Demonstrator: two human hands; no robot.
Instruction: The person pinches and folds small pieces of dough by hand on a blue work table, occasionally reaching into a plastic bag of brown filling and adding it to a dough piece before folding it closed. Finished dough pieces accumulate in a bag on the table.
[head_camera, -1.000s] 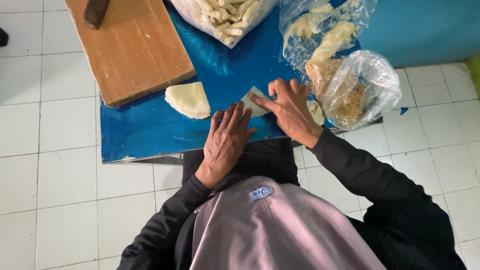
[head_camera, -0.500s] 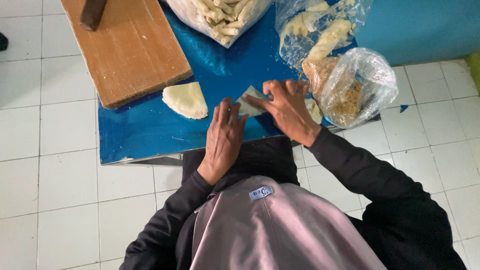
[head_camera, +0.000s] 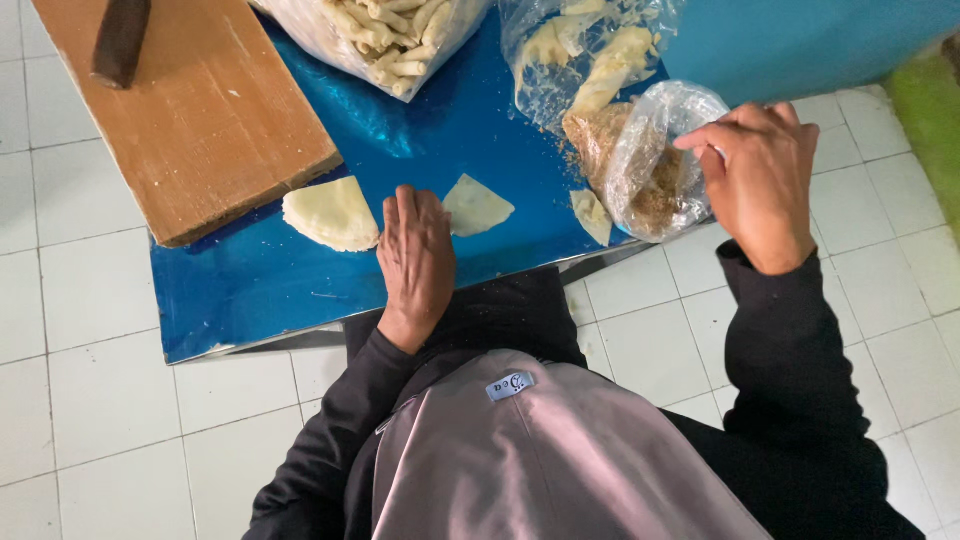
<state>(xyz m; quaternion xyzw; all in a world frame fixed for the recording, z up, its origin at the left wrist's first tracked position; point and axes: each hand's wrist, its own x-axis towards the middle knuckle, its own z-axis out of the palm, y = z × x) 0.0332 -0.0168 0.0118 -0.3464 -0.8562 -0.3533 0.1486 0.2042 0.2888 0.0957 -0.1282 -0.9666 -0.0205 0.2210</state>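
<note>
My left hand lies flat on the blue board, fingers together, touching the edge of a pale triangular dough sheet. A stack of pale wrapper sheets sits just left of it. My right hand is at the mouth of a clear plastic bag of brown crumbly filling, its fingertips on the bag's rim. A small folded dough piece lies beside that bag.
A wooden cutting board with a dark handle on it lies at the back left. Two clear bags of pale rolled pieces stand at the back. White floor tiles surround the low blue board.
My right hand has left the dough sheet and moved right to the bag of filling. My left hand stays flat beside the sheet, which now lies uncovered.
</note>
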